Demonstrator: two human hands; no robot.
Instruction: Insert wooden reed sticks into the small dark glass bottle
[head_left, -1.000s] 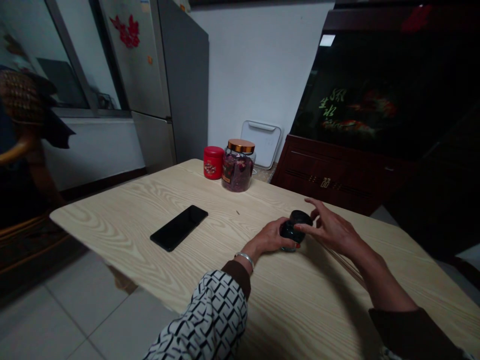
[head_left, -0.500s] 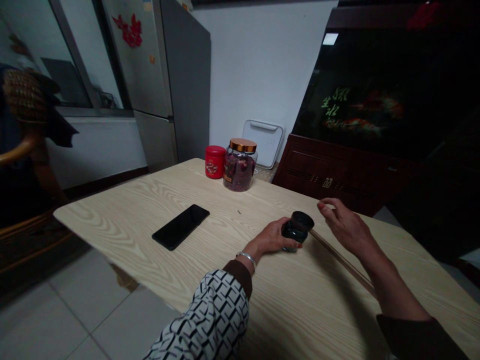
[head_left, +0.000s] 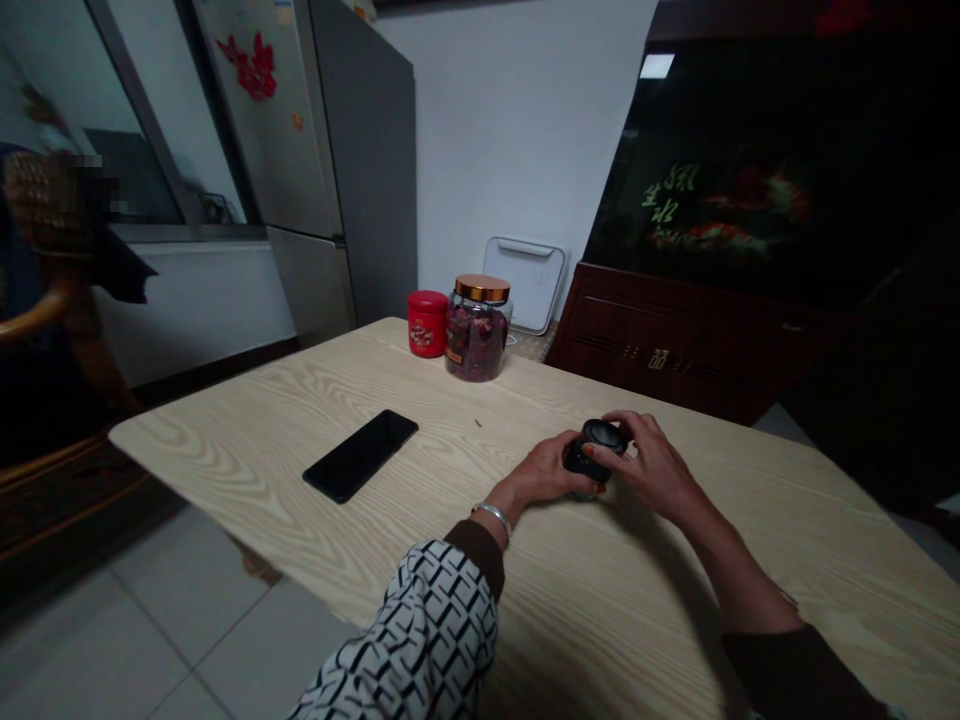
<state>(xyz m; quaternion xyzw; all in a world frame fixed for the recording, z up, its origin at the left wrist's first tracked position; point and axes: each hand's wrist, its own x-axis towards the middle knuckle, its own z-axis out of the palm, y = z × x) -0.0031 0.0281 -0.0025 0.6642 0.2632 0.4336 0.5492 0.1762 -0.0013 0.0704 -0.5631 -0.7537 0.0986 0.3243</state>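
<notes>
A small dark glass jar (head_left: 586, 464) stands on the wooden table near its right-hand side. My left hand (head_left: 546, 472), with a silver bracelet at the wrist, is wrapped round the jar's body from the left. On top sits a round black lid (head_left: 604, 433). From the right, my right hand (head_left: 654, 462) grips this lid, thumb in front and fingers round the far side. The fingers hide part of the lid's rim and much of the jar.
A black phone (head_left: 361, 455) lies on the table (head_left: 435, 500) to the left. Farther back stand a red canister (head_left: 427, 325) and a copper-lidded jar of dried flowers (head_left: 477, 340). A tiny dark bit (head_left: 478, 423) lies mid-table. Behind are a fridge and a dark cabinet.
My right hand has come down and left onto the black lid and closed on it. My left hand keeps its hold on the jar.
</notes>
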